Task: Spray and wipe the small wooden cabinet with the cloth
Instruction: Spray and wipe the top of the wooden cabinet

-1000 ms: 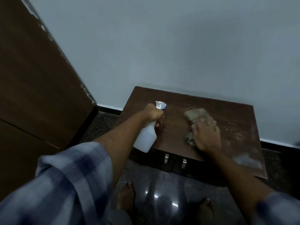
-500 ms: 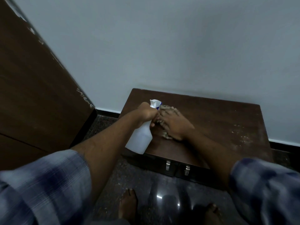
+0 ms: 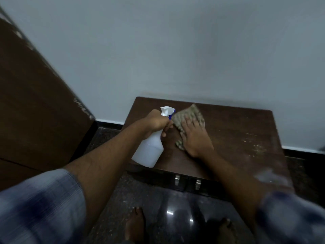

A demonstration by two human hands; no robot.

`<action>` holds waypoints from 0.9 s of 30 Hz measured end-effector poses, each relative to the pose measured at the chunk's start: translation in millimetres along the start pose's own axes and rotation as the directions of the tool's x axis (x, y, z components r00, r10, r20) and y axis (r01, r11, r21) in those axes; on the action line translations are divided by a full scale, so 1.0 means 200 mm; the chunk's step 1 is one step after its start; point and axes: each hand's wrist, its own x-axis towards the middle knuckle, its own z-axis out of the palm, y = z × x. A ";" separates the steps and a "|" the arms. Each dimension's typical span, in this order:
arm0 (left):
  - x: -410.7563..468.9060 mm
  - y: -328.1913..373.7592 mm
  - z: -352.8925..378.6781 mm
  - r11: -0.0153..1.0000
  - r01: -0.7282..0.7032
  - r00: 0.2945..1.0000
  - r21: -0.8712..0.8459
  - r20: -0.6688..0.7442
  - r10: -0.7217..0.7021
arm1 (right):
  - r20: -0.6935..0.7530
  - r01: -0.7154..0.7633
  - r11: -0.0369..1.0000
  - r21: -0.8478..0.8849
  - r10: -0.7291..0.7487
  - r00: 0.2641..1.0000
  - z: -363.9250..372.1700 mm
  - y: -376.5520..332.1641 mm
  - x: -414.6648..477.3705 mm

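The small dark wooden cabinet [image 3: 233, 131] stands against the wall, its top dusty and speckled on the right side. My left hand [image 3: 154, 123] grips the neck of a white spray bottle [image 3: 149, 152] with a white and blue nozzle, held over the cabinet's left front edge. My right hand [image 3: 195, 136] lies flat on a patterned beige cloth [image 3: 188, 115], pressing it onto the left part of the cabinet top, right beside the bottle's nozzle.
Two metal handles [image 3: 187, 180] show on the cabinet's front. A tall dark wooden wardrobe [image 3: 35, 111] stands at the left. My bare feet [image 3: 134, 224] rest on the glossy dark floor. A pale wall [image 3: 175, 50] rises behind the cabinet.
My right hand slid the cloth from the cabinet's middle leftward to the spray bottle, then a little back toward the wall. My left hand kept the bottle nearly still.
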 end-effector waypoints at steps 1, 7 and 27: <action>0.02 0.04 0.04 1.000 -0.010 1.000 -0.006 0.005 0.010 | -0.004 -0.021 0.999 0.028 0.021 1.000 0.01 0.03 -0.12; 0.02 0.28 0.33 0.997 -0.051 0.995 0.060 0.091 0.045 | 0.015 -0.135 0.991 0.024 0.134 0.991 -0.02 0.17 -0.65; 0.01 0.24 0.34 0.997 -0.021 0.988 0.081 0.153 0.008 | -0.040 -0.354 0.928 0.114 0.361 0.932 -0.26 0.53 0.12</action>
